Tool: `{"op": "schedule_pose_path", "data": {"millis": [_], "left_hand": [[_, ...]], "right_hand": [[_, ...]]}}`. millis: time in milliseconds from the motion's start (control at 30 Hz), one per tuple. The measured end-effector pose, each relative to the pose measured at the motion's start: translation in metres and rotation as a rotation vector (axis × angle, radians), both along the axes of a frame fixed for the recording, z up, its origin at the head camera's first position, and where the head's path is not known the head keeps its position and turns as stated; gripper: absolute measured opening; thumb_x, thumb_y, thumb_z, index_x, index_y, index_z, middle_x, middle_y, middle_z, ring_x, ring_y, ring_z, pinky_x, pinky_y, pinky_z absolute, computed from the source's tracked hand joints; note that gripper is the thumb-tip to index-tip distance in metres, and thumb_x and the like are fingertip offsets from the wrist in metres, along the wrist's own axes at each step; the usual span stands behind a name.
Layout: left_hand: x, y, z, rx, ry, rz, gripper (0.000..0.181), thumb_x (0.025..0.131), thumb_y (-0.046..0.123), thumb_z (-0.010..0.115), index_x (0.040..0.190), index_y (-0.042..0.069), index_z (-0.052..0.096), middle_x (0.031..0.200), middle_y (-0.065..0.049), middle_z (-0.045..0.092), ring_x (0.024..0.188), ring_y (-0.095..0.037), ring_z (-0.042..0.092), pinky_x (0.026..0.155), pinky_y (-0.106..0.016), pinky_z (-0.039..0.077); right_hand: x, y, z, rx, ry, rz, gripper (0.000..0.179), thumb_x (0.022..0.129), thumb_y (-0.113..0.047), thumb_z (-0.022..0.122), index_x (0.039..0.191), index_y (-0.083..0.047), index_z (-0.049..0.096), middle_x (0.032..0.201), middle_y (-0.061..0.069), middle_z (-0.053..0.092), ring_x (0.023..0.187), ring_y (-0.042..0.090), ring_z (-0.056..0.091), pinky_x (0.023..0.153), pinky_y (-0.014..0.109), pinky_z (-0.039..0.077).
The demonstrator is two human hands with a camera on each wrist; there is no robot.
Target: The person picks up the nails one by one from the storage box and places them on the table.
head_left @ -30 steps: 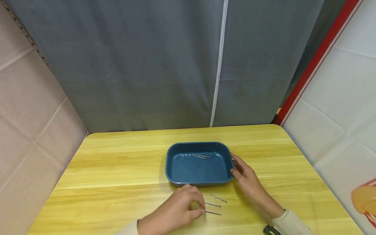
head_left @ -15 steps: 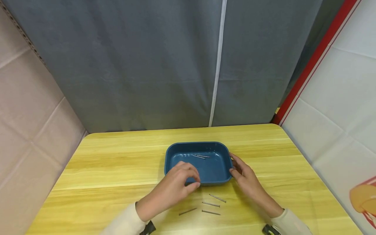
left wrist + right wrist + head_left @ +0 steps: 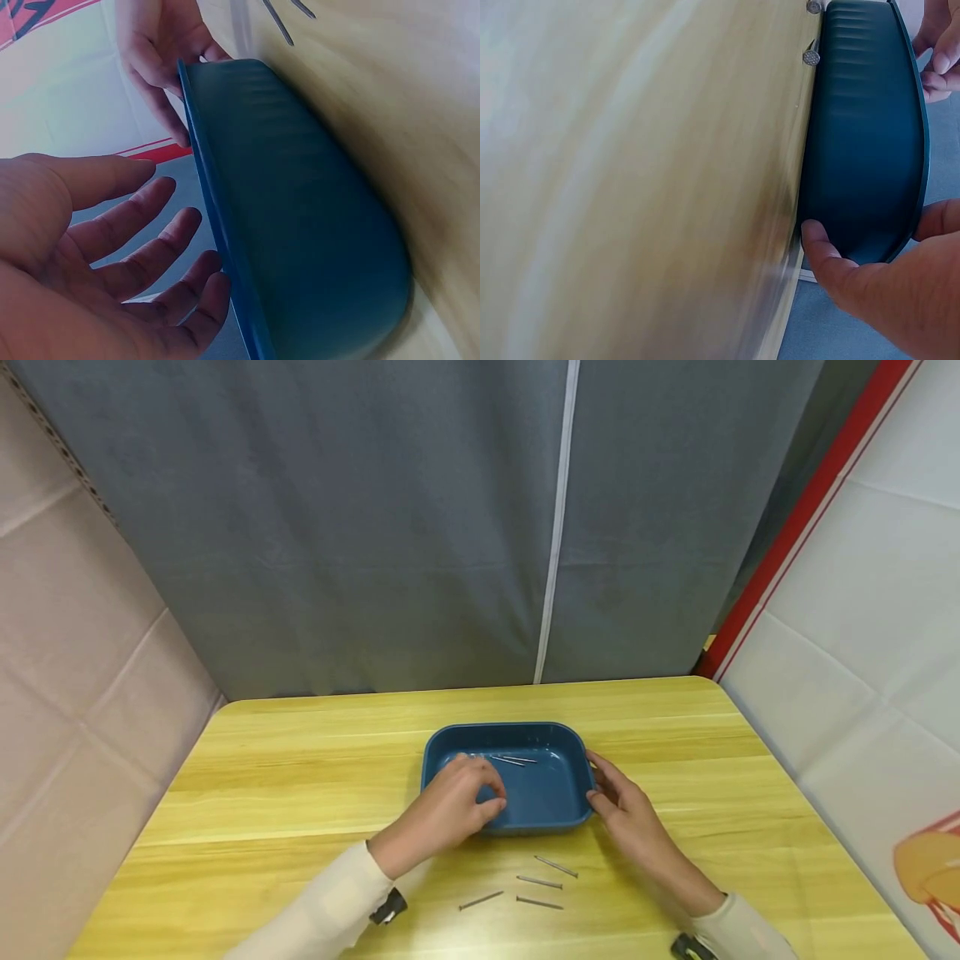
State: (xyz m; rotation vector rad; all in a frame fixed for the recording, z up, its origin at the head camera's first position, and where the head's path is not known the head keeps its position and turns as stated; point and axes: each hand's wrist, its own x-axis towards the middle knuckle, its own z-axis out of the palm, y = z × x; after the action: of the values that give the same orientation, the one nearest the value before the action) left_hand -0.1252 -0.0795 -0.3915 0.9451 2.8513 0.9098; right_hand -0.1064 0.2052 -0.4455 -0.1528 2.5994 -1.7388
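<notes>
A dark blue rectangular tray [image 3: 540, 814] stands on the table, with a few thin nails [image 3: 516, 761] lying in it towards the back. My right hand [image 3: 633, 818] holds the tray's right end, thumb and fingers [image 3: 821, 244] against its wall and rim. Over the tray's left front part is my left hand [image 3: 453, 797]. The left wrist view shows its fingers [image 3: 150, 259] loosely bent and spread beside the rim, nothing between them. Several longer nails [image 3: 538, 882] lie on the table in front of the tray, one [image 3: 481, 900] apart on the left.
The wooden table [image 3: 300, 777] ends at a grey curtain [image 3: 375, 568] behind. Pale cloth panels [image 3: 862, 610] close in both sides, the right one edged in red. A dark wrist strap [image 3: 388, 907] shows at the left sleeve.
My left hand has moved from the nails on the table up over the tray, leaving the left nail uncovered. The right hand has stayed on the tray's end.
</notes>
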Motion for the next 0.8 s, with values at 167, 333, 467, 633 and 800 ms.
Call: {"op": "schedule_pose_path", "data": {"millis": [167,333,467,633,800], "left_hand": [[-0.007,0.001,0.001,-0.021,-0.008,-0.008,0.007,0.100,0.013,0.082,0.098,0.007,0.083,0.106,-0.003,0.077,0.106,-0.027,0.064,0.098,-0.050,0.055],[-0.014,0.001,0.003,-0.056,-0.019,0.000,0.006,0.099,0.015,0.084,0.099,0.009,0.085,0.107,-0.003,0.077,0.105,-0.026,0.064,0.092,-0.046,0.057],[-0.020,0.001,0.005,-0.080,-0.013,-0.001,0.007,0.100,0.015,0.083,0.098,0.008,0.085,0.108,-0.005,0.077,0.108,-0.028,0.064,0.093,-0.045,0.058],[-0.029,0.003,0.011,-0.086,-0.011,-0.025,0.005,0.099,0.011,0.083,0.097,0.007,0.085,0.107,-0.008,0.077,0.112,-0.032,0.064,0.095,-0.049,0.058],[-0.035,0.005,0.020,-0.102,-0.022,-0.030,0.006,0.101,0.011,0.082,0.097,0.007,0.084,0.108,-0.009,0.077,0.115,-0.035,0.065,0.096,-0.050,0.059]], "right_hand": [[0.000,-0.001,0.000,0.003,-0.008,0.005,0.059,0.109,0.004,0.054,0.167,0.001,0.042,0.146,0.029,0.064,0.132,0.040,0.066,0.096,0.016,0.053],[0.000,-0.002,0.001,0.001,-0.007,0.011,0.058,0.110,0.004,0.054,0.167,0.001,0.042,0.147,0.028,0.064,0.133,0.040,0.065,0.096,0.016,0.053],[0.000,-0.002,0.001,0.005,-0.005,0.013,0.058,0.110,0.004,0.054,0.167,0.000,0.042,0.148,0.029,0.064,0.134,0.040,0.065,0.097,0.015,0.052],[0.000,-0.001,0.000,0.010,-0.004,0.011,0.058,0.110,0.004,0.054,0.167,0.000,0.042,0.147,0.028,0.064,0.134,0.040,0.065,0.097,0.016,0.052],[-0.001,-0.001,0.000,0.009,0.004,0.010,0.058,0.109,0.004,0.055,0.166,0.001,0.043,0.145,0.028,0.065,0.133,0.040,0.065,0.096,0.016,0.052]]}}
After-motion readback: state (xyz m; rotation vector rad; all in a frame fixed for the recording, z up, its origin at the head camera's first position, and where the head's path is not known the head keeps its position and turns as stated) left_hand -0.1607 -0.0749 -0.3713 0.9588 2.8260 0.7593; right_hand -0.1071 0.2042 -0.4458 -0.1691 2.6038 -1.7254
